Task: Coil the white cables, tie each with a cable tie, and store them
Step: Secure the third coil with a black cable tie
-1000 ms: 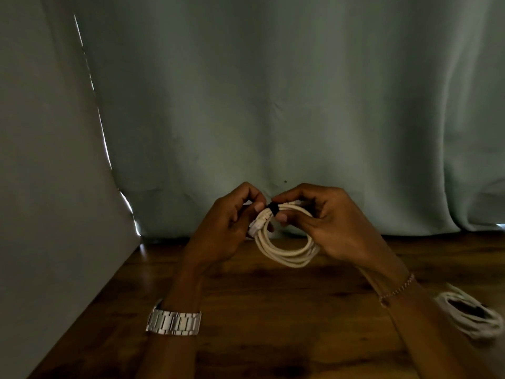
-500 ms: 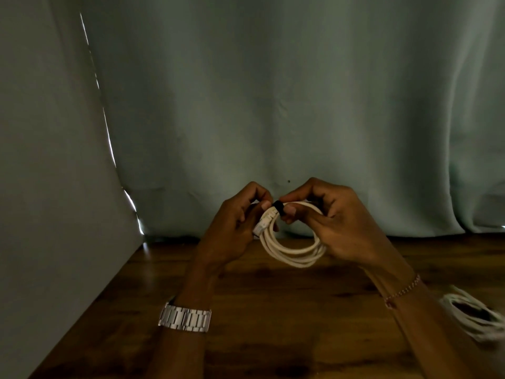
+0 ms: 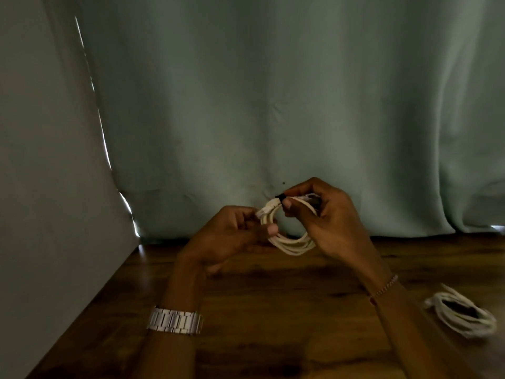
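The left hand [image 3: 232, 236] is sitting low, just above the worktop [image 3: 273, 310], with its fingers curled and its thumb pressing the left side of the white cable coil [image 3: 289, 236]; its grip is closing on that coil near a white plug end [image 3: 263, 212] that is sticking out to the left. The coil itself is hanging in the air between the two hands, wound into a neat ring of several loops, so the coiling of this cable looks finished. At the top of the ring a black cable tie [image 3: 280, 198] is sitting round the strands, and the right hand [image 3: 325, 217] is pinching the coil right beside it, finger and thumb closing on the bundle. To my eye the tying step is at or near its end, though whether the tie is fully fastened is too dark and small to tell. Further right, a second white coil [image 3: 461, 315] is lying on the worktop near the frame edge, well apart from the hands; it appears already wound, but any tie on it is not showing. Storing seems still ahead: no box, drawer or bag is appearing anywhere. The right fingers are hiding part of the ring's top, and the dim light is blurring the details.
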A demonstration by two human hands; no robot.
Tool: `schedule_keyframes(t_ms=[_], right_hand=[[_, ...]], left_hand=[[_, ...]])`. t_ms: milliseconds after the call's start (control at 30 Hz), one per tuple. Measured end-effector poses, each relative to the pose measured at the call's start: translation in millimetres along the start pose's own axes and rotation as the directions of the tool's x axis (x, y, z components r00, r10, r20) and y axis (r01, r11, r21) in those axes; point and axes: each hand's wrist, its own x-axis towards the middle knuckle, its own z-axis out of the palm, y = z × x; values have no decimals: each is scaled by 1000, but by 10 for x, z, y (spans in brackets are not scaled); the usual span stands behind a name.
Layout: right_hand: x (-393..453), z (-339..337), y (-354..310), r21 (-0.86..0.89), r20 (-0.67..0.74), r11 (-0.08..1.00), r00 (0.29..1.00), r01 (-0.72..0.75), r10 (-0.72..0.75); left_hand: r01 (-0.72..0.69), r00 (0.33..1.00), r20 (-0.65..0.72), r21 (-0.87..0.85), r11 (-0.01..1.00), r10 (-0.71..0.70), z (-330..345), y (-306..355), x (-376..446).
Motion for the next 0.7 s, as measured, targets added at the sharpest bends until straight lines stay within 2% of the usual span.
schedule_keyframes(t_ms=[100,200,300,400,533,700], right_hand=[[-8,-83,45,-11,49,996,995,-87,88],[-102,-263,66,-5,181,980,963,-200,198],[-236,-484,50,-5,275,969,931,-249,240],[-369,-687,36,-43,259,951,916,-306,307],[-490,-880,60,-205,201,939,927,-276,316],[-679,-1140,40,-277,111,912,933,-303,344]], left_hand=[[12,1000,-24,20,1000,-12,38,-49,35],[11,999,-38,97,995,-7,116,-97,83],[10,999,-43,106,994,-6,225,-164,131],[-2,999,-39,160,987,8,395,-237,185],[-14,999,-40,222,975,24,648,-312,240],[-201,976,-28,257,945,215,929,-479,379]])
